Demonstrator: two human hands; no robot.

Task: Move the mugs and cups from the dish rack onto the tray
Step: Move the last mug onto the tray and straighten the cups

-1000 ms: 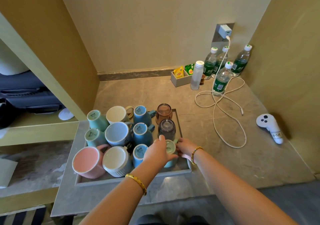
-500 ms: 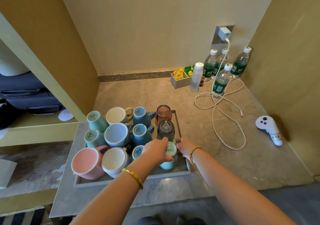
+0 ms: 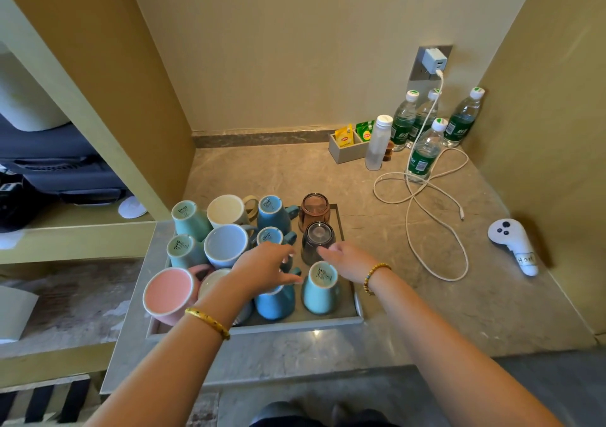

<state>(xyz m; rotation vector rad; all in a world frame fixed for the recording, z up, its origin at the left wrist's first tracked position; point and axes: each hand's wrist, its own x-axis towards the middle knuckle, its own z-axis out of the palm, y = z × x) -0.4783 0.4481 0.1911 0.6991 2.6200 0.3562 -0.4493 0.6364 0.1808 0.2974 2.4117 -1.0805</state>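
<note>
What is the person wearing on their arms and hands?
Both arms are bare, with no sleeves showing and no gloves. The left hand has a shiny gold bangle round its wrist. The right hand has a bracelet of small yellowish beads round its wrist, with a few darker beads among them.

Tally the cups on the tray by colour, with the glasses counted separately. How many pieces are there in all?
Pale teal cups: 3
Blue mugs: 3
Cream or white mugs: 2
Grey-blue mug: 1
Pink mug: 1
Glass tumblers: 2
Total on the tray: 12
</note>
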